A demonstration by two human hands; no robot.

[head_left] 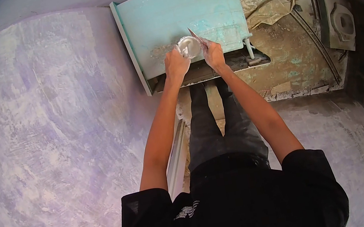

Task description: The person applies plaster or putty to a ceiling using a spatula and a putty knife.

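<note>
My left hand (176,64) is closed around the near-left side of a small round bowl (189,45) with pale, whitish stuff in it. Both hands have white smears on the fingers. On the bowl's right side, my right hand (214,54) grips a putty knife (192,33), whose thin pointed blade slants up and to the left beside the rim. Its handle is mostly hidden in my fingers. Below and beyond the bowl is a turquoise panel (179,8) with worn, stained patches.
A patchy white-and-lilac wall (51,135) rises on the left. Crumpled tan sheeting (266,0) lies right of the turquoise panel, on a dirty brown floor (290,57). Farther right is a squat toilet pan (344,21). A short pipe (249,48) stands at the panel's corner.
</note>
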